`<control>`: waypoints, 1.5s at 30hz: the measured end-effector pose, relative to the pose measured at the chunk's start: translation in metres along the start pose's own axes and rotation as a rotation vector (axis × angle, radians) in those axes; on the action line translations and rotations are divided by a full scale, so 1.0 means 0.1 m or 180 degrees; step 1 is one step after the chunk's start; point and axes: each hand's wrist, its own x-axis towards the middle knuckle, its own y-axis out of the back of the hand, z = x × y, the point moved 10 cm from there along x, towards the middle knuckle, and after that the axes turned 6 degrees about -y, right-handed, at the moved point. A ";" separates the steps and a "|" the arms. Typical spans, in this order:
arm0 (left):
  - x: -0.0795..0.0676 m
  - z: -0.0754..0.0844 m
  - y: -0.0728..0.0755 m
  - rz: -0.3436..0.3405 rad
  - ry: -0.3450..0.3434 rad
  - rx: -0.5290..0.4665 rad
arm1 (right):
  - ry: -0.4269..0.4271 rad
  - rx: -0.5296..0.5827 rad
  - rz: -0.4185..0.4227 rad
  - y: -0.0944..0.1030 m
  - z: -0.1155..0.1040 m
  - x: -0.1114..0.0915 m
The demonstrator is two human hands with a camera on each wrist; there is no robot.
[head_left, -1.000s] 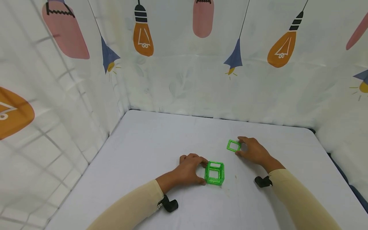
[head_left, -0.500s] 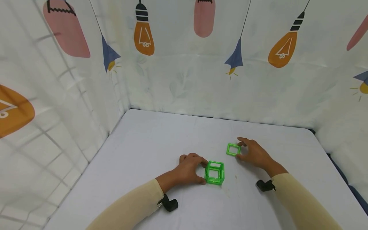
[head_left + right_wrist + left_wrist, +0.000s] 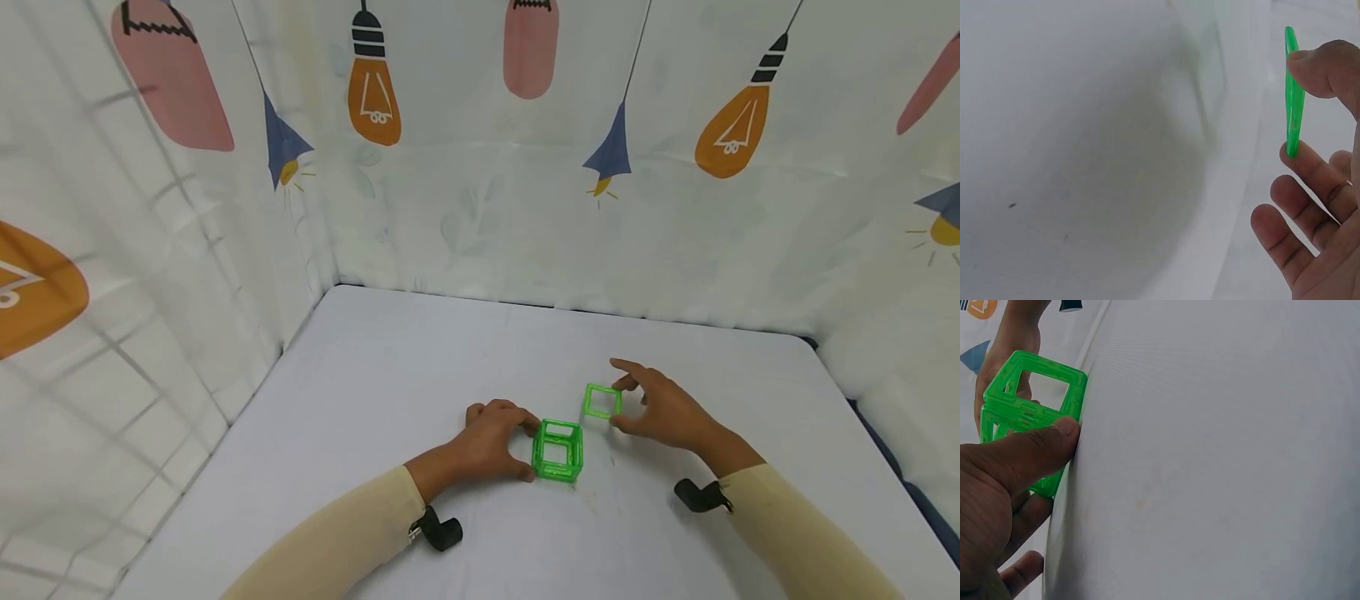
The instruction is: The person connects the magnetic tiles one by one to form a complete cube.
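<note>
A green, see-through cube of square magnetic tiles [image 3: 557,477] sits on the white table, right of centre in the head view. My left hand [image 3: 491,443] holds it from its left side, between thumb and fingers; the left wrist view shows the thumb across the cube [image 3: 1029,412]. Beyond the cube and to its right, my right hand [image 3: 663,410] pinches a single green square tile [image 3: 603,416] by its edge. In the right wrist view that tile [image 3: 1294,106] appears edge-on between thumb and fingertip, apart from the table.
The white table [image 3: 420,358] lies under both hands. A white curtain [image 3: 480,217] printed with bulbs and lamps hangs behind it, and another stands along the left side. Small black devices [image 3: 441,533] are strapped at both wrists.
My right hand has brought the square tile nearer to me and slightly left, closer to the cube. My left hand and the cube have stayed in place.
</note>
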 end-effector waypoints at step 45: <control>-0.01 0.01 0.01 0.0011 -0.0039 -0.0025 | 0.0392 -0.0065 -0.0091 -0.06 -0.64 -0.28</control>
